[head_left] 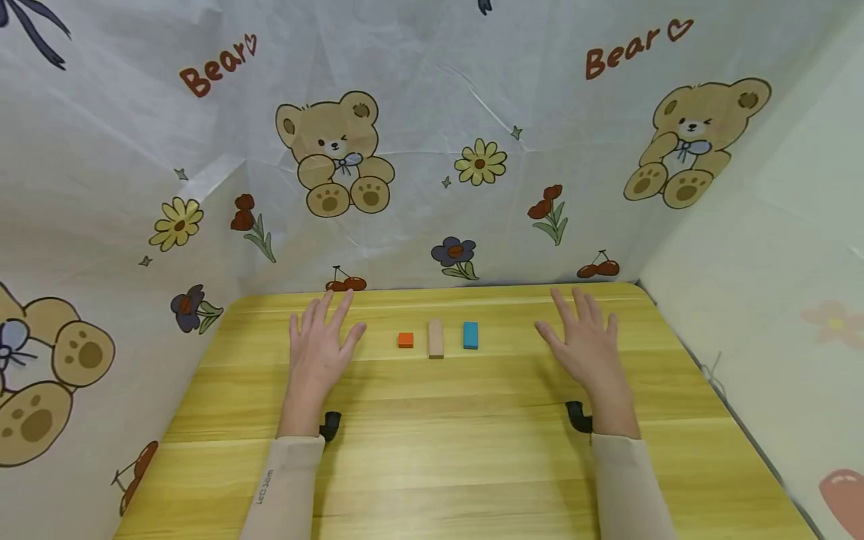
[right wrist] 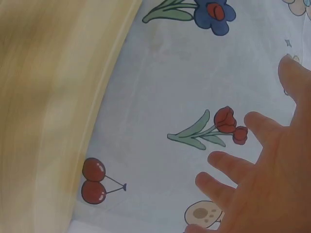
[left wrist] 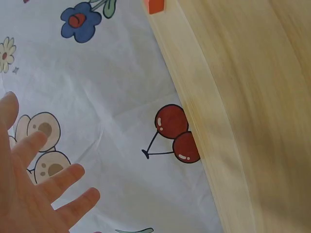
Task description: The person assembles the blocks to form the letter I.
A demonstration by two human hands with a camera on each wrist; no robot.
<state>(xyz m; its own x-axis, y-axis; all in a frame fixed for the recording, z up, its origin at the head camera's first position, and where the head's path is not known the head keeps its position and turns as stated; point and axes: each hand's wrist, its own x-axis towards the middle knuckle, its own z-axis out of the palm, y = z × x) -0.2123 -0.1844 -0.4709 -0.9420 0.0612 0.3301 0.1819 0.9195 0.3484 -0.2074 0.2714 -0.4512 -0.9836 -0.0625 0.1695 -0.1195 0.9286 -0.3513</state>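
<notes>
Three small blocks lie in a row toward the back of the wooden table: an orange block (head_left: 406,340), a longer beige block (head_left: 436,339) and a blue block (head_left: 470,335). To the left of the row, my left hand (head_left: 319,349) is held with its fingers spread, nearest the orange block and holding nothing. My right hand (head_left: 586,341) is over on the right, fingers spread too, nearest the blue block and with nothing in it. A corner of the orange block shows at the top of the left wrist view. No block appears in the right wrist view.
The wooden table (head_left: 445,450) ends at a back edge against a white cloth (head_left: 418,247) printed with bears, flowers and cherries. More cloth hangs at the left, and a pale wall panel (head_left: 763,300) stands on the right. Each wrist carries a small black device (head_left: 331,426).
</notes>
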